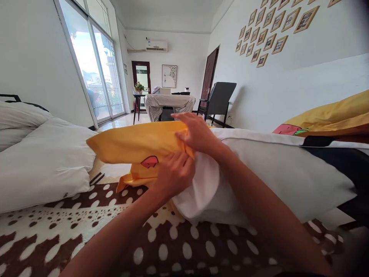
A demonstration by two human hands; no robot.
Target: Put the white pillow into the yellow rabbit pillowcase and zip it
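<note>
A yellow pillowcase with a pink and red print is bunched over the end of a white pillow that lies across the bed in front of me. My right hand is closed on the upper edge of the yellow fabric, fingers curled over it. My left hand is closed on the lower edge of the same fabric, right against the pillow's white end. A loose flap of the pillowcase hangs down onto the bedspread below my left hand.
A brown and white spotted bedspread covers the bed. White pillows are stacked at left. A yellow cushion lies at right. Farther off stand a covered table, a dark chair and glass doors.
</note>
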